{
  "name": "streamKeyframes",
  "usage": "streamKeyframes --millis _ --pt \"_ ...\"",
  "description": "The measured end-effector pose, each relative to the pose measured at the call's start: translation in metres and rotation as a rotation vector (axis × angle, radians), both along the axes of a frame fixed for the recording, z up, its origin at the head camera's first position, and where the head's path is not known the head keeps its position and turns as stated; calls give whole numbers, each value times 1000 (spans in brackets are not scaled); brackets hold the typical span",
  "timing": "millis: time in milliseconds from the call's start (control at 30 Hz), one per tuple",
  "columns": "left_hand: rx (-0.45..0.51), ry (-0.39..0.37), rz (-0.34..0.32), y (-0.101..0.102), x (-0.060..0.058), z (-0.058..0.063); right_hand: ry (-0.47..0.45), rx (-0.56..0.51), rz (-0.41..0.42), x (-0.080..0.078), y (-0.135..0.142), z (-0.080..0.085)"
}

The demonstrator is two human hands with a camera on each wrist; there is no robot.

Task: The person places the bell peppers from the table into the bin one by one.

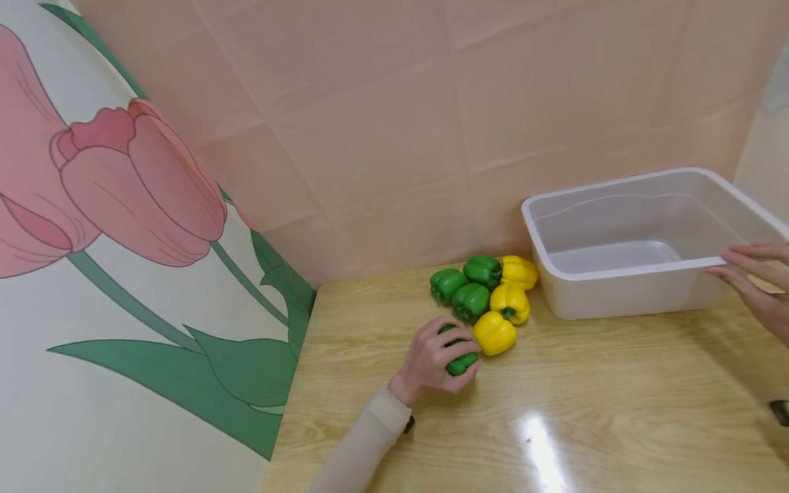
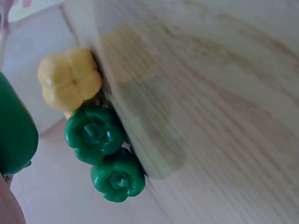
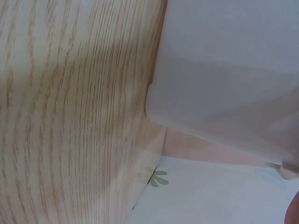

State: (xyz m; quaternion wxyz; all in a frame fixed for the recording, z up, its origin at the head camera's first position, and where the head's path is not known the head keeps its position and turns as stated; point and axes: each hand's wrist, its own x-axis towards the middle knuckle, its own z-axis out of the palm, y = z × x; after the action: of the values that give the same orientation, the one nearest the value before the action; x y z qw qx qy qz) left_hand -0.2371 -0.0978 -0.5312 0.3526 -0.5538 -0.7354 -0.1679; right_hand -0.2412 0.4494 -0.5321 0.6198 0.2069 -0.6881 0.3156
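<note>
My left hand point(image 1: 436, 356) grips a green bell pepper point(image 1: 462, 363), fingers spread over its top. The same held pepper point(image 2: 16, 130) fills the left edge of the left wrist view. Right beside it lies a yellow bell pepper point(image 1: 495, 333), front-most of three yellow ones. Three more green bell peppers point(image 1: 470, 302) cluster behind the hand, against the yellow ones. At the right, my right hand point(image 1: 764, 277) pinches the front rim of a white plastic bin point(image 1: 629, 291). The bin's wall point(image 3: 224, 70) takes up much of the right wrist view.
The peppers and bin stand on a light wood table point(image 1: 592, 397). A pink covering point(image 1: 382, 123) rises along the table's back edge. At the left is a wall with painted tulips point(image 1: 142, 185). A small dark object point(image 1: 779, 412) shows at the right edge.
</note>
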Motion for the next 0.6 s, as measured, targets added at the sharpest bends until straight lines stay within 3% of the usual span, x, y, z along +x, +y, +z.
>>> streamKeyframes --millis 400,600 --pt "90 -1 -22 9 -11 12 31 -21 15 1 -4 1" --pt "113 -5 -34 13 -15 21 0 -16 -3 4 -4 2"
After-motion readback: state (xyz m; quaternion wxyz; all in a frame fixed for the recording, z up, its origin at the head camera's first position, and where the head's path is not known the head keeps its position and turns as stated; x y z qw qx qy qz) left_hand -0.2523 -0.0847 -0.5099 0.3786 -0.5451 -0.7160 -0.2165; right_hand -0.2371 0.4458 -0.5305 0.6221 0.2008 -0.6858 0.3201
